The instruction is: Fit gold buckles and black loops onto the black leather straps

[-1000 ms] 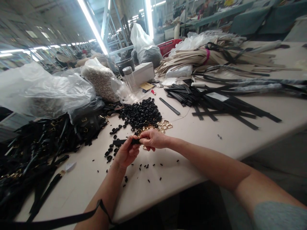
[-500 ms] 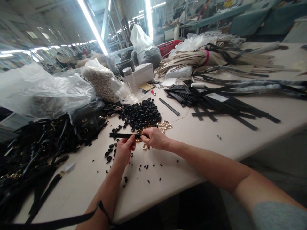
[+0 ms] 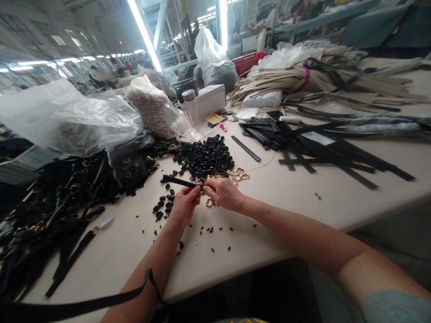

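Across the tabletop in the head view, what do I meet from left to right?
Heap of black straps → left hand → right hand, both hands on one black strip → fanned pile of black strips.

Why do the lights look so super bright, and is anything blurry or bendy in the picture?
In the head view, the ceiling tubes glare white with a bluish haze; the far workshop looks soft and dim; the clear plastic bag has shiny streaks; the table looks stretched toward the edges; it is dark beneath it.
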Motion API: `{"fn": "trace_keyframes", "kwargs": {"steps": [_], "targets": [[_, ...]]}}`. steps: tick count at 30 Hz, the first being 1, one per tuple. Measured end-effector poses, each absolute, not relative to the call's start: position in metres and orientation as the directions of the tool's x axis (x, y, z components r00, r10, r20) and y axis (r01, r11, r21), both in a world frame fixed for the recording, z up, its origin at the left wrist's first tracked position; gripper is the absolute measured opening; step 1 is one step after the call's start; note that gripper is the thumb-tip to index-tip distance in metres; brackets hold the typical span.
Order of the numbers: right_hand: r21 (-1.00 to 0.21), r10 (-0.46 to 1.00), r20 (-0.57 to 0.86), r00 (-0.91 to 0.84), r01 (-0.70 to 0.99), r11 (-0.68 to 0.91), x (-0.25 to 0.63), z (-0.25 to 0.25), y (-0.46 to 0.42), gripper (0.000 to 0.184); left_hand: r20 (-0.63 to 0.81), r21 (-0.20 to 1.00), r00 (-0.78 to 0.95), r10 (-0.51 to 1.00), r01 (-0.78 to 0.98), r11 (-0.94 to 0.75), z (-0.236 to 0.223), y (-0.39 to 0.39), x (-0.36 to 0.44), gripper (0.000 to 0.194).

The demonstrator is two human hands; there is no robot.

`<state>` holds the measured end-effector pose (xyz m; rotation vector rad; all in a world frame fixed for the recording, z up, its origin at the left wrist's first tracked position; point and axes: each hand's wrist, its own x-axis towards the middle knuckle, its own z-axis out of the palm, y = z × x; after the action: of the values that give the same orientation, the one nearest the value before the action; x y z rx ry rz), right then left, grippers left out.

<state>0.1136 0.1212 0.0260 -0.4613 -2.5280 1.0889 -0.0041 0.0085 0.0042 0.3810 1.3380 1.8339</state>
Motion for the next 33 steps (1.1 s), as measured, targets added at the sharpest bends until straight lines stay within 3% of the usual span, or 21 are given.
{"fn": "trace_keyframes", "kwargs": {"steps": [8,13,18,21,23,26,33], "targets": [[-0.852,0.349,0.121,-0.929,0.083,0.516,0.115,0.026,0.12,0.025,-0.18,0.92,-0.593,0.785,-0.384,-0.079,0.002,0.008,-0.003,0.03],[-0.824,0.33,0.151,-0.932,0.066,0.563,0.117,0.028,0.124,0.03,-0.069,0.988,-0.645,0.761,-0.149,-0.037,0.014,0.004,-0.002,0.032],[-0.833,0.25,0.125,-0.96,0.036,0.552,0.11,0.018,0.136,0.036,-0.065,0.988,-0.643,0.763,-0.15,-0.042,0.014,0.009,-0.004,0.041],[-0.782,0.363,0.241,-0.9,0.041,0.622,0.111,0.014,0.154,0.032,-0.078,0.976,-0.666,0.742,-0.202,-0.078,0.013,0.009,-0.014,0.043],[-0.751,0.503,0.331,-0.798,0.101,0.653,0.114,0.013,0.171,0.033,-0.102,0.958,-0.742,0.662,-0.253,-0.135,0.018,0.001,-0.032,0.044],[-0.758,0.648,0.39,-0.654,0.172,0.629,0.118,0.011,0.199,0.033,-0.16,0.929,-0.904,0.395,-0.274,-0.251,0.035,-0.03,-0.076,0.044],[-0.772,0.718,0.328,-0.614,0.264,0.579,0.115,0.003,0.222,0.034,-0.154,0.956,-0.986,-0.06,-0.133,-0.26,0.099,-0.155,-0.173,0.024]]}}
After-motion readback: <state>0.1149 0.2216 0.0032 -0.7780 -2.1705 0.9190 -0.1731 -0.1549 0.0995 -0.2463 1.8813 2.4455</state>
